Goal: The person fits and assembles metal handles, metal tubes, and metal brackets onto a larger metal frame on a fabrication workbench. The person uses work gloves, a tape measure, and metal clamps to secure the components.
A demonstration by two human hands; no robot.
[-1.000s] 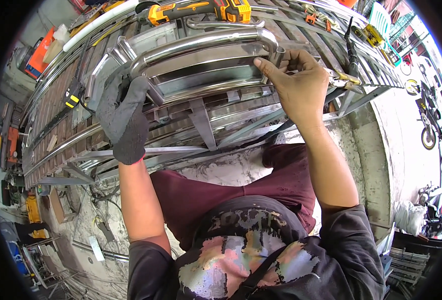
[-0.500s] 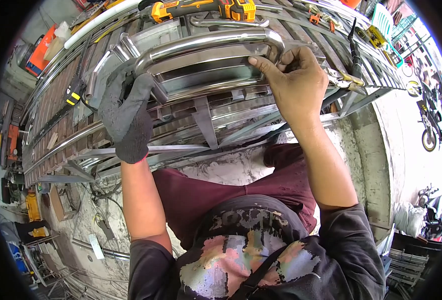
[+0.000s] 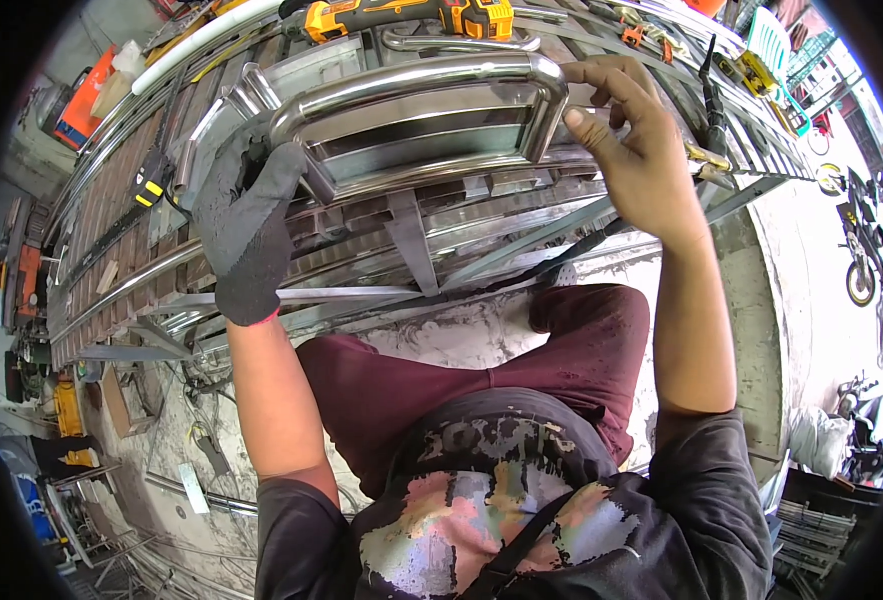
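Note:
A shiny bent metal tube frame [image 3: 417,82] stands at the near edge of the slatted workbench, with a flat metal plate [image 3: 432,150] inside its outline. My left hand [image 3: 247,215], in a dark grey glove, is closed around the frame's left end, the thumb pressed against the tube. Bare and apart from it, my right hand [image 3: 637,140] is beside the frame's right bend. Its fingers are spread and nothing is between them; the index fingertip is close to the bend, and whether it touches I cannot tell.
Behind the frame lie a yellow and black power tool [image 3: 407,18] and another bent tube [image 3: 462,43]. A tape measure [image 3: 149,188] rests to the left. Toward the right are a black torch-like tool [image 3: 712,110] and a green plastic chair [image 3: 767,45]. Metal bars [image 3: 412,245] run under the bench.
My right hand has let go of the frame's right end and moved right, its fingers opening. The left hand keeps its grip, and the frame has barely moved.

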